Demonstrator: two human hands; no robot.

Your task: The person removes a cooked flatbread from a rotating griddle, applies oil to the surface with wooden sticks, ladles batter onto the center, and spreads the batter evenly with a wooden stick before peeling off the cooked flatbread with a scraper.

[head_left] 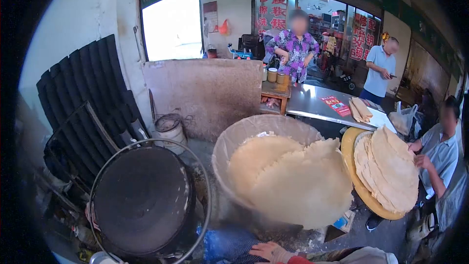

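My right hand [271, 252] lies at the bottom edge, fingers stretched out over dark blue mesh-like fabric [229, 245]; a red cuff shows at its wrist. My left hand cannot be made out. A round black griddle [141, 200] with a metal hoop [209, 190] around it stands at the lower left, its surface bare. To its right is a wide tub lined with clear plastic [225, 159]. Large thin flatbreads [266, 159] are in the tub, and one broad flatbread [303, 186] hangs over its near right rim, its lower edge slightly blurred.
A seated person [439, 151] at right touches a flatbread stack [386, 171] on a yellow round board [348, 151]. Behind stands a metal counter [312, 99] with folded flatbreads [360, 110]. Two people stand beyond it. Black ribbed padding [88, 88] leans left; a bucket [170, 132] stands behind the griddle.
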